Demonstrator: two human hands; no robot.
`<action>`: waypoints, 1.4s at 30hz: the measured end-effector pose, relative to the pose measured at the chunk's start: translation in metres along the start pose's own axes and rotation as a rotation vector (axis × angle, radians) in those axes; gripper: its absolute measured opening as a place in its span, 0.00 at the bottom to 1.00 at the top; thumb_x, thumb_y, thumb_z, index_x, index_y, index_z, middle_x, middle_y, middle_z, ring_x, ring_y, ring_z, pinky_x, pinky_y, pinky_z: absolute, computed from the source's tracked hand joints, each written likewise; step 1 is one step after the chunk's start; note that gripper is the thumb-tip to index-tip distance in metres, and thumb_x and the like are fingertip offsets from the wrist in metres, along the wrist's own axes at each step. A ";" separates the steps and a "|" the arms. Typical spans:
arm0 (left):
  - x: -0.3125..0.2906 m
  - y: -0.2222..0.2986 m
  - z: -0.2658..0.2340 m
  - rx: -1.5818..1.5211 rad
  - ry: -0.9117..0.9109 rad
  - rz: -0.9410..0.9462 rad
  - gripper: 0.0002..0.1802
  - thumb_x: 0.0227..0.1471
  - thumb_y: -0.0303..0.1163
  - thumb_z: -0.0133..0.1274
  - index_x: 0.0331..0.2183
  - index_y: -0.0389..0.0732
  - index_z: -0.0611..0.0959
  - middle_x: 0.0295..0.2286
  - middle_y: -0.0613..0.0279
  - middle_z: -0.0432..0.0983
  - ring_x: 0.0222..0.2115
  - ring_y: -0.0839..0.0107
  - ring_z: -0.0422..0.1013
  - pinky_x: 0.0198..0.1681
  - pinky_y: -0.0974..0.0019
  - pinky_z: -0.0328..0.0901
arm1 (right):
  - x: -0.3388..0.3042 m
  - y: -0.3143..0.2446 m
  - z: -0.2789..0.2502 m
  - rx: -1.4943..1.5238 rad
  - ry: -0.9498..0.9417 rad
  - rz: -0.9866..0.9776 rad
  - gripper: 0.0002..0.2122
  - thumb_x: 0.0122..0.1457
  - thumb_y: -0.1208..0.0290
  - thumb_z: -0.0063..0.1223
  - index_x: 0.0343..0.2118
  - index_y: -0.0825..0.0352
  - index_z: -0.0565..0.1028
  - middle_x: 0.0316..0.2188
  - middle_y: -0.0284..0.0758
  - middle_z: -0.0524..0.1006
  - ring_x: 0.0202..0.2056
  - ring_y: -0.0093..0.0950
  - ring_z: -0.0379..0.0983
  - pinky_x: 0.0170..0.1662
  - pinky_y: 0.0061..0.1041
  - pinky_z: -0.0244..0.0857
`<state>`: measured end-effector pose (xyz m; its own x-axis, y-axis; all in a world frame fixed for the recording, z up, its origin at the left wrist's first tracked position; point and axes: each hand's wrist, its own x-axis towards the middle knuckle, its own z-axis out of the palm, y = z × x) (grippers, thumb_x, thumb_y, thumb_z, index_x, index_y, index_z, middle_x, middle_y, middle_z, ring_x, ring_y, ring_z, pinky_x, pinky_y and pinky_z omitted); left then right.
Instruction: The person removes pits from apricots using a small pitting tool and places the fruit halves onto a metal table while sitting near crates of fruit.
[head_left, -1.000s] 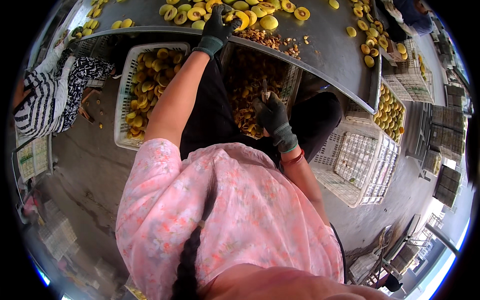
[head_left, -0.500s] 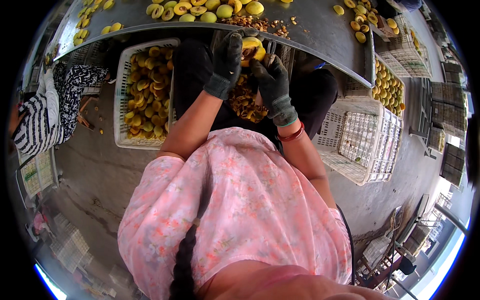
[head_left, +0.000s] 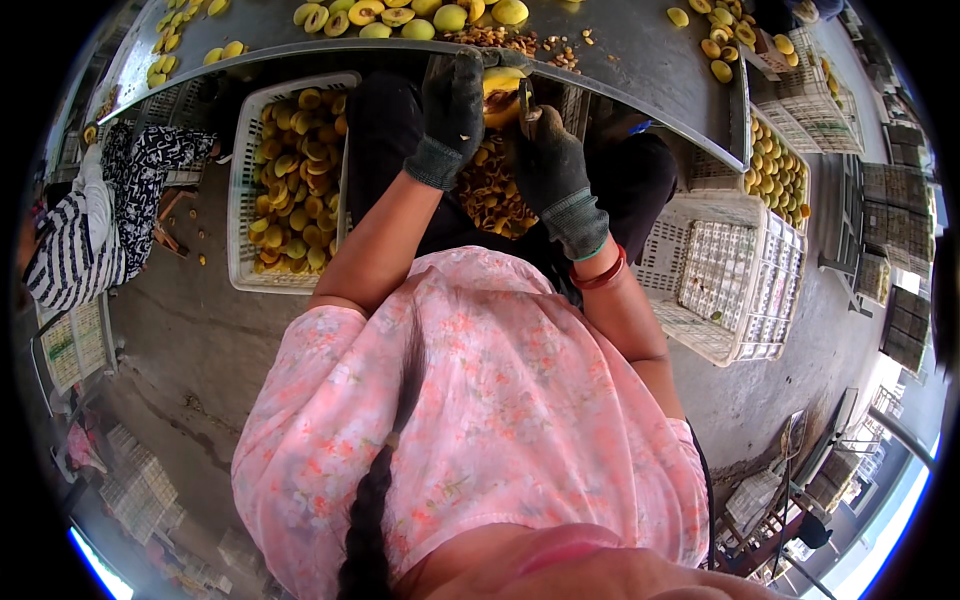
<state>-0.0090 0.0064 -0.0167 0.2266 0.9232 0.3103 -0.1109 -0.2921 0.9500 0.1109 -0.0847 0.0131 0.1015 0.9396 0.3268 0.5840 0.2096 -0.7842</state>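
Above my lap, at the table's near edge, my left hand (head_left: 456,118) in a dark glove is closed around a halved yellow peach (head_left: 500,103). Its cut face, with a reddish-brown hollow, is turned toward my right hand (head_left: 552,162), also gloved. The right fingers grip a small metal hand tool (head_left: 525,98), which stands upright against the peach; its working end is partly hidden. Below both hands, between my knees, lies a heap of yellow-brown peach scraps (head_left: 492,195).
A metal table (head_left: 630,70) spans the front, bearing peach halves (head_left: 395,17) and loose pits (head_left: 497,40). Left of my legs stands a white crate (head_left: 240,220) of peach halves; a white crate (head_left: 745,350) stands right. Another person (head_left: 85,235) sits far left.
My right hand has shifted slightly left and down, its tool now upright against the peach's cut face. The left hand still holds the peach, moved slightly.
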 end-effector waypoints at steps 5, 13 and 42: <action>0.003 0.004 0.017 -0.156 0.279 0.047 0.25 0.58 0.48 0.39 0.23 0.36 0.74 0.19 0.66 0.68 0.21 0.79 0.62 0.25 0.71 0.59 | -0.004 0.001 0.006 -0.005 0.030 0.056 0.07 0.52 0.76 0.51 0.31 0.68 0.65 0.19 0.48 0.70 0.25 0.49 0.69 0.23 0.36 0.60; -0.005 0.030 0.027 -0.061 0.143 0.144 0.27 0.59 0.46 0.36 0.34 0.32 0.79 0.28 0.56 0.77 0.29 0.70 0.73 0.34 0.69 0.66 | -0.004 0.016 0.010 0.032 0.038 -0.033 0.05 0.52 0.78 0.48 0.32 0.69 0.65 0.18 0.44 0.70 0.21 0.44 0.69 0.21 0.33 0.60; -0.004 0.034 0.017 0.234 0.060 0.192 0.20 0.54 0.31 0.33 0.31 0.36 0.81 0.30 0.57 0.78 0.31 0.69 0.74 0.34 0.70 0.69 | -0.003 0.014 0.018 -0.409 -0.139 -0.447 0.07 0.54 0.77 0.46 0.37 0.67 0.68 0.24 0.33 0.71 0.24 0.23 0.68 0.25 0.25 0.63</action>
<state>0.0025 -0.0117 0.0146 0.1650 0.8567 0.4887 0.0814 -0.5056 0.8589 0.1039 -0.0799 -0.0087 -0.3139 0.8169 0.4838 0.8101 0.4962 -0.3122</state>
